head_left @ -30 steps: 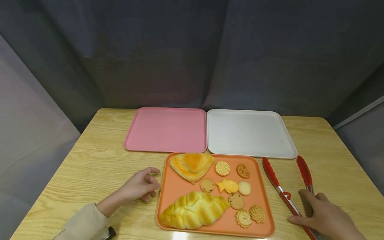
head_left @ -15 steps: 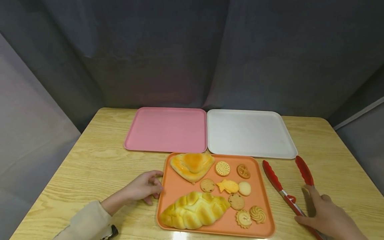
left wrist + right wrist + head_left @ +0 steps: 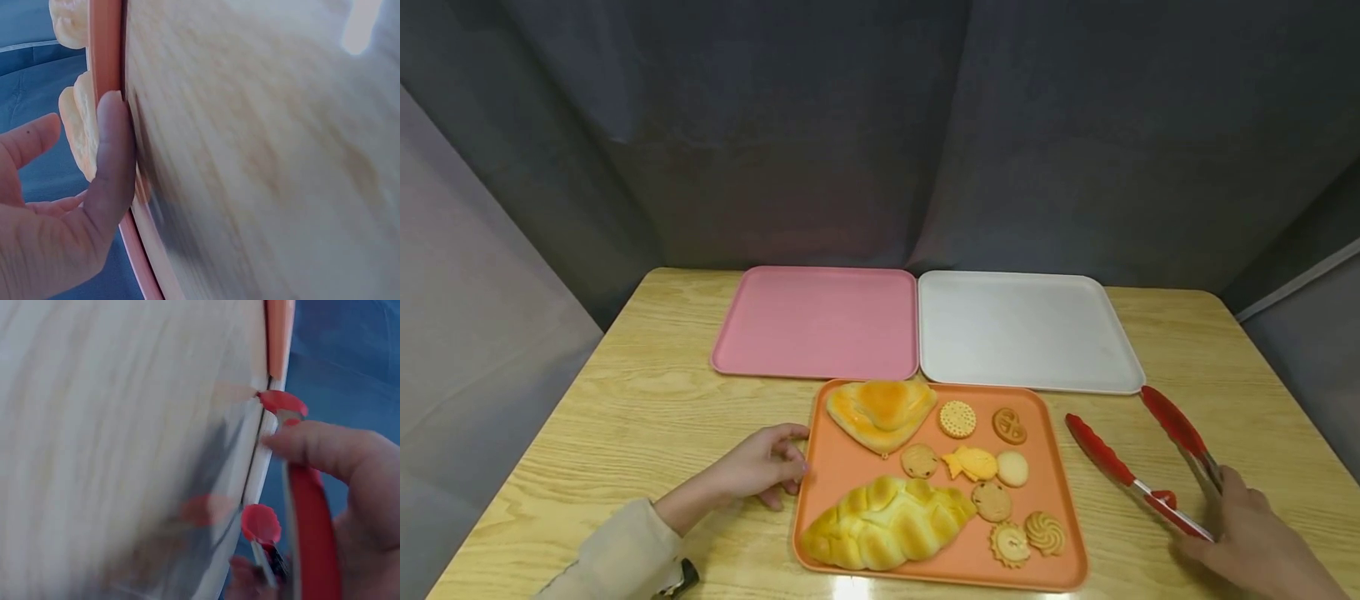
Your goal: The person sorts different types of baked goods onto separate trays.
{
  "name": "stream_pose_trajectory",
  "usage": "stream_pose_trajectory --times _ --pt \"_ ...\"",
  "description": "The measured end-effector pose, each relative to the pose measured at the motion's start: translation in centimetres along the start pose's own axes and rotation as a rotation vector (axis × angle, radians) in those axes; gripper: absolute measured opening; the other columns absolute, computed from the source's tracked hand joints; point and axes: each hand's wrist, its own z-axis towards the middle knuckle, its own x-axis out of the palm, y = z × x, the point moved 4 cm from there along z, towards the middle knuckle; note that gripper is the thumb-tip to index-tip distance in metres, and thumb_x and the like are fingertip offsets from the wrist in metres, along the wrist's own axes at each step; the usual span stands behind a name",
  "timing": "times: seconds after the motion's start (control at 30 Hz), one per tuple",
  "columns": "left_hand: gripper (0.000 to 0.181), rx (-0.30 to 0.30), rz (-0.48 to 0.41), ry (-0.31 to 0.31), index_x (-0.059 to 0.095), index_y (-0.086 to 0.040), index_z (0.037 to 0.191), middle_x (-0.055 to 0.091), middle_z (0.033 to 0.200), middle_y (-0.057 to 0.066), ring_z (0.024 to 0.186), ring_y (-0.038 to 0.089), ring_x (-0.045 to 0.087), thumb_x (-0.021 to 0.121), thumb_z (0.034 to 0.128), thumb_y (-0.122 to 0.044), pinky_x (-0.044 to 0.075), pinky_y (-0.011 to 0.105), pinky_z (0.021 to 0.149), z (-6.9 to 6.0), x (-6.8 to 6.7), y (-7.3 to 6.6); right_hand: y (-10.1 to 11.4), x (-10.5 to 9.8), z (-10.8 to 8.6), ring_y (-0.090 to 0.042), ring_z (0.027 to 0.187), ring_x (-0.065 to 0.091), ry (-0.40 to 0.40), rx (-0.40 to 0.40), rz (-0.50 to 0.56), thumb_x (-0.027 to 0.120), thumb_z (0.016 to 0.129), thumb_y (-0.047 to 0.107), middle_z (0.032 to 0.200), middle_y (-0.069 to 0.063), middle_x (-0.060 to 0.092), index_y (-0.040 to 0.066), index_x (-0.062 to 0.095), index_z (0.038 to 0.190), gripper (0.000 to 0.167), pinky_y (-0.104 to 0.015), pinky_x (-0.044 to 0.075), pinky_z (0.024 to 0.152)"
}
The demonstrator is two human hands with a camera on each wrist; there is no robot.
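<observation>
At the left edge of the orange tray (image 3: 1060,575), my left hand (image 3: 760,468) rests with its thumb against the rim, as the left wrist view shows; its other fingers are bent loosely and grasp nothing. My right hand (image 3: 1255,525) grips red-tipped tongs (image 3: 312,531) whose arms stand spread apart, to the right of that tray. On the orange tray lie a large braided bread (image 3: 887,525), a triangular pastry (image 3: 880,417), a fish-shaped biscuit (image 3: 972,463), a pretzel biscuit (image 3: 1009,426) and several round cookies. My right palm hides the tongs' rear end.
Behind the orange tray, a pink tray (image 3: 820,325) and a white tray (image 3: 1026,333) stand side by side with nothing on them. All are on a wooden table (image 3: 647,383). A dark curtain (image 3: 880,133) hangs behind the table's far edge.
My left hand has moved right to the orange tray's edge. My right hand has gripped the tongs and shifted them to the right, and the tongs now point more to the left.
</observation>
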Motion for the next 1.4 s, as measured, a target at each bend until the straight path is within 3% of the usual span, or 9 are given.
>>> stream_pose_trajectory --times 0.1,0.2,0.3,0.57,0.67,0.97,1.17,1.4 --pt "0.057 0.0 -0.002 0.0 0.028 0.011 0.134 0.056 0.089 0.012 0.07 0.021 0.059 0.056 0.0893 -0.01 0.052 0.037 0.051 0.0 0.0 0.0 0.4 -0.3 -0.2 -0.026 0.06 0.047 -0.025 0.066 0.015 0.06 0.074 0.063 0.072 -0.016 0.041 -0.019 0.026 0.101 0.092 -0.038 0.04 0.049" --pt "0.057 -0.002 -0.004 0.002 0.028 0.011 0.134 0.056 0.089 0.012 0.07 0.021 0.059 0.056 0.0893 -0.01 0.051 0.036 0.051 0.0 0.0 0.0 0.7 -0.4 -0.4 -0.022 0.055 0.045 -0.025 0.142 0.016 0.052 0.074 0.07 0.069 -0.011 0.037 -0.014 0.031 0.093 0.089 -0.033 0.036 0.048" --pt "0.056 -0.003 -0.005 0.0 0.029 0.01 0.134 0.056 0.089 0.011 0.07 0.021 0.059 0.055 0.0894 -0.01 0.051 0.036 0.05 0.1 0.0 0.1 0.8 -0.6 -0.6 -0.02 0.052 0.044 -0.043 0.16 0.006 0.05 0.074 0.072 0.066 -0.009 0.036 -0.011 0.035 0.087 0.085 -0.032 0.034 0.047" --pt "0.056 -0.004 -0.008 0.004 0.029 0.01 0.134 0.056 0.089 0.012 0.07 0.022 0.059 0.055 0.0898 -0.011 0.052 0.037 0.05 0.1 0.0 0.2 0.2 -0.8 -1.1 -0.021 0.053 0.044 -0.027 0.202 -0.003 0.05 0.073 0.073 0.062 -0.006 0.039 -0.016 0.035 0.088 0.091 -0.03 0.033 0.048" --pt "0.056 -0.004 -0.007 0.006 0.029 0.011 0.134 0.056 0.088 0.012 0.069 0.022 0.059 0.055 0.0899 -0.012 0.052 0.037 0.05 0.1 0.0 0.2 0.0 -1.0 -1.2 -0.022 0.054 0.045 -0.054 0.211 -0.004 0.053 0.071 0.072 0.062 -0.007 0.041 -0.015 0.035 0.087 0.091 -0.031 0.034 0.048" --pt "0.056 0.014 -0.004 -0.01 0.028 0.012 0.134 0.056 0.089 0.012 0.067 0.021 0.058 0.054 0.0904 -0.011 0.051 0.037 0.052 0.1 0.0 0.1 1.0 -2.5 -1.8 -0.023 0.055 0.042 -0.241 0.111 -0.015 0.069 0.064 0.063 0.067 -0.009 0.042 -0.011 0.037 0.09 0.085 -0.03 0.031 0.048" --pt "0.052 0.024 0.018 -0.04 0.031 0.012 0.131 0.058 0.082 0.01 0.062 0.018 0.057 0.056 0.0888 -0.007 0.051 0.034 0.049 0.4 0.1 0.3 2.6 -2.9 -2.0 -0.02 0.054 0.038 -0.362 -0.032 -0.025 0.077 0.057 0.057 0.069 -0.006 0.042 -0.011 0.043 0.101 0.088 -0.03 0.028 0.047" --pt "0.047 0.034 0.051 -0.08 0.036 0.01 0.126 0.055 0.074 0.009 0.055 0.017 0.054 0.057 0.0859 0.0 0.048 0.033 0.044 0.8 0.4 0.2 4.4 -3.2 -2.4 -0.014 0.049 0.032 -0.422 -0.197 -0.011 0.083 0.049 0.053 0.064 -0.002 0.04 -0.001 0.048 0.092 0.078 -0.025 0.024 0.046"
